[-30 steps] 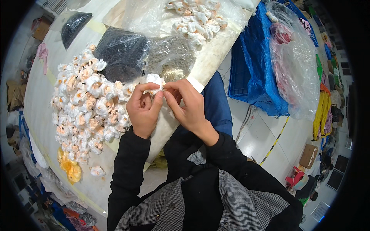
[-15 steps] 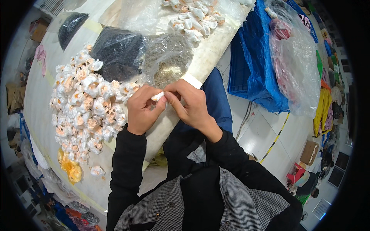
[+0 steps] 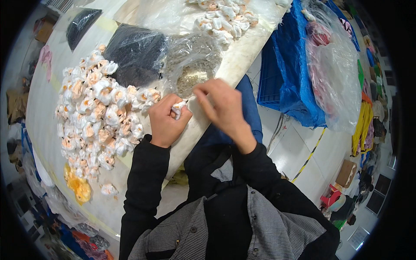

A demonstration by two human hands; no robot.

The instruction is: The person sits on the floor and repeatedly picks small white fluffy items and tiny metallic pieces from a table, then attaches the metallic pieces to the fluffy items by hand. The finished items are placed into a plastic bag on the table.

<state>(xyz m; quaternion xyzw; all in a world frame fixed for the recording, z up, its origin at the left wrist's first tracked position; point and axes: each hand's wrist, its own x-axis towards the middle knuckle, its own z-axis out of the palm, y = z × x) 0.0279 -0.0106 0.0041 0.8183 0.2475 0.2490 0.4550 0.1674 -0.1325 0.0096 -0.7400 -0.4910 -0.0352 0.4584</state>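
A small white cloth flower (image 3: 177,110) is in the left hand (image 3: 168,123), above the near edge of the table (image 3: 43,119). The fingers of this hand are closed around it, and the white part shows at the top, between thumb and forefinger. The right hand (image 3: 224,106) is beside it, apart from the flower, with bent fingers and the thumb near to the forefinger. It is somewhat blurred, so I cannot tell whether its fingertips hold something thin.

To the left of the left hand lies a wide heap of white and peach flowers (image 3: 97,115). One single flower (image 3: 109,189) lies below the heap, near a yellow-orange piece (image 3: 80,186). Beyond the hands are a bag of black material (image 3: 135,54) and, just beside it, a clear bag of greyish material (image 3: 193,58). Farther up is a second group of flowers (image 3: 225,21). At the right, on the floor, stands a blue crate (image 3: 268,86) with a blue sheet (image 3: 297,73).
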